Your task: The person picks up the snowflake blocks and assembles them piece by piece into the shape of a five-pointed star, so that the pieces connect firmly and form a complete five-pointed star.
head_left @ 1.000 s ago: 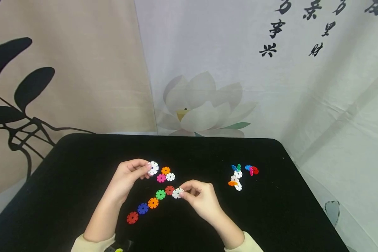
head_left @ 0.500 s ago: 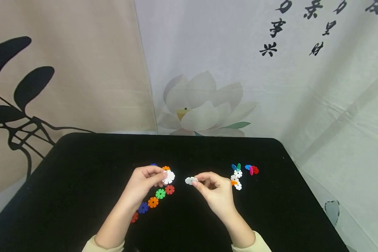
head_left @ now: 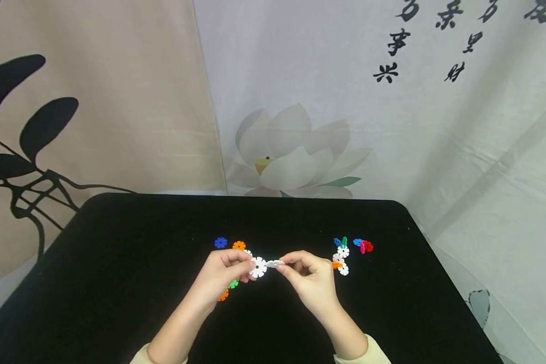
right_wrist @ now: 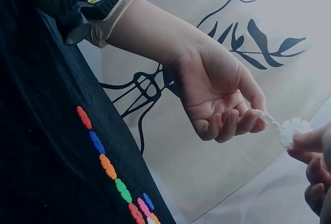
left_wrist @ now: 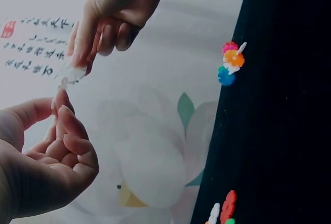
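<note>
Near the middle of the head view, my left hand [head_left: 225,277] pinches a white notched disc [head_left: 258,267] whose flat face shows. My right hand [head_left: 311,277] pinches a second white notched disc [head_left: 274,263], tilted nearly edge-on. The two discs meet at their edges; whether their slots interlock cannot be told. In the left wrist view, the left hand [left_wrist: 57,157] is below and the right hand [left_wrist: 119,14] above, both fingertips at the pale discs [left_wrist: 72,74]. Seen from the right wrist, the discs are held up off the table.
On the black table [head_left: 141,242] lie loose notched discs: a blue one [head_left: 220,243], an orange one [head_left: 238,245], and a row partly behind the left hand, with a green disc [right_wrist: 122,190] in it. To the right are a joined white-orange-blue cluster [head_left: 338,258] and a red-blue-pink cluster [head_left: 363,246].
My right hand has lifted its white disc from the row's end and moved right. My left hand has carried its white disc rightward until the two discs meet.
</note>
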Demonstrator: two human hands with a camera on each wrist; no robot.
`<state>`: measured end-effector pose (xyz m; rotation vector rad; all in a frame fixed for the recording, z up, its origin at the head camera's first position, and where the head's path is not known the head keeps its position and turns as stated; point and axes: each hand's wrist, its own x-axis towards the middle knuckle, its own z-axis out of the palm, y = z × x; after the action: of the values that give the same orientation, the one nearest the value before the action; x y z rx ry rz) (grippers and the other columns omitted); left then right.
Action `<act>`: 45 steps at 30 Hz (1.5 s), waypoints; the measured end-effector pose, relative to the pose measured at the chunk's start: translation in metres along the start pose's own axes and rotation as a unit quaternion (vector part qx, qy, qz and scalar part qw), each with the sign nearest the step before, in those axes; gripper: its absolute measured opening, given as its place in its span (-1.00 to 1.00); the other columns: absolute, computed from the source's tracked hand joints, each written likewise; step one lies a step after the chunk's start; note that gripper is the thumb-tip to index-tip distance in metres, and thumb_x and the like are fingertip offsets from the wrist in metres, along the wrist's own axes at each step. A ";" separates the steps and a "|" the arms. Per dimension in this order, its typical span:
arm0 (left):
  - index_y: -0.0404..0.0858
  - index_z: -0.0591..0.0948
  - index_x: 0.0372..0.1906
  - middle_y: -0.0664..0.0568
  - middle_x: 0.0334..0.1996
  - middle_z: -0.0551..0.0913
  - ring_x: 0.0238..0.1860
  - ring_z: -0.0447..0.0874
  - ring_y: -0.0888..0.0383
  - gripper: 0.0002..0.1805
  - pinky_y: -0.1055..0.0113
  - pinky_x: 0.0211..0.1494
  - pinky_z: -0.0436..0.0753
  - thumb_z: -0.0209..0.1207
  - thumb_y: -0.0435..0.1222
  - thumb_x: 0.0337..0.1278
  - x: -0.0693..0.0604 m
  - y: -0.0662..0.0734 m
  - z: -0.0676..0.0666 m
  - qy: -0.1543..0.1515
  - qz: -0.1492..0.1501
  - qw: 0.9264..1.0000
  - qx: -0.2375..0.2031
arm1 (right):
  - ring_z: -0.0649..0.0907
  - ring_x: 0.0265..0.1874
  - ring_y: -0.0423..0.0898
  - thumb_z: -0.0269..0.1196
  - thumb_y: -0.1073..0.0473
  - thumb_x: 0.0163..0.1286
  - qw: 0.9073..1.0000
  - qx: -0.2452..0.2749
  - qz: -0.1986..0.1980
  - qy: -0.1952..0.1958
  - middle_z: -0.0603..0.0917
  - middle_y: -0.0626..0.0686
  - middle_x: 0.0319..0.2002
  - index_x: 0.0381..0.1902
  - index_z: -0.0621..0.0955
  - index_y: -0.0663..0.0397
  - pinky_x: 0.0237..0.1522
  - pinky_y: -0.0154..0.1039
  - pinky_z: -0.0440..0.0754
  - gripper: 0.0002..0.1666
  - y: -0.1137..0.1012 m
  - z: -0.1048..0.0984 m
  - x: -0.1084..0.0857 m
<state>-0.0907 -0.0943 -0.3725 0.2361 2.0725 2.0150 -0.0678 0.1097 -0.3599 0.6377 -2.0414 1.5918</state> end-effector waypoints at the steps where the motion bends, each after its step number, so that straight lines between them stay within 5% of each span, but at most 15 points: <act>1: -0.47 0.63 -0.20 -0.20 -0.35 0.70 -0.39 0.66 0.01 -0.75 0.30 -0.27 0.64 0.26 -0.30 0.18 0.000 0.000 0.001 -0.001 0.001 1.000 -0.001 | 0.41 -0.75 -0.18 0.39 0.59 -0.03 1.000 0.001 -0.002 -0.002 0.59 0.04 -0.64 -0.41 0.66 0.31 -0.74 -0.31 0.37 -0.78 0.000 0.000 0.000; 17: -0.52 0.61 -0.29 -0.15 -0.43 0.70 -0.45 0.68 0.10 -0.84 0.39 -0.33 0.59 0.26 -0.43 0.14 -0.001 -0.005 0.013 0.011 0.005 0.999 -0.030 | 0.49 -0.77 -0.10 0.40 0.63 -0.09 1.000 0.020 -0.003 -0.015 0.70 0.19 -0.51 -0.48 0.67 0.37 -0.71 -0.40 0.43 -0.80 0.007 0.002 -0.003; 23: -0.52 0.61 -0.30 -0.16 -0.44 0.70 -0.45 0.68 0.09 -0.83 0.39 -0.31 0.60 0.27 -0.43 0.13 -0.002 -0.004 0.016 0.012 0.010 0.999 -0.038 | 0.57 -0.72 -0.04 0.41 0.60 -0.07 0.999 0.045 -0.021 -0.012 0.72 0.14 -0.48 -0.46 0.69 0.30 -0.66 -0.41 0.50 -0.78 0.031 0.001 -0.007; 30: -0.52 0.60 -0.27 -0.16 -0.40 0.71 -0.40 0.68 0.09 -0.77 0.36 -0.26 0.63 0.28 -0.37 0.14 -0.001 -0.002 0.013 -0.020 0.016 0.999 -0.041 | 0.56 -0.69 -0.04 0.37 0.65 -0.07 0.998 0.057 -0.025 -0.018 0.70 0.18 -0.49 -0.43 0.66 0.39 -0.65 -0.41 0.49 -0.77 0.015 -0.003 0.001; 45: -0.50 0.61 -0.22 -0.11 -0.41 0.69 -0.43 0.61 0.11 -0.75 0.34 -0.30 0.59 0.24 -0.32 0.18 0.002 -0.002 0.002 -0.070 0.017 0.997 0.017 | 0.66 -0.51 -0.12 0.35 0.64 -0.02 0.997 0.061 -0.025 -0.043 0.71 0.19 -0.43 -0.37 0.67 0.38 -0.46 -0.37 0.61 -0.77 0.015 -0.007 0.002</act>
<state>-0.0920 -0.0923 -0.3746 0.4101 2.0311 1.9229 -0.0785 0.1197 -0.3685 0.8093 -1.9832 1.6970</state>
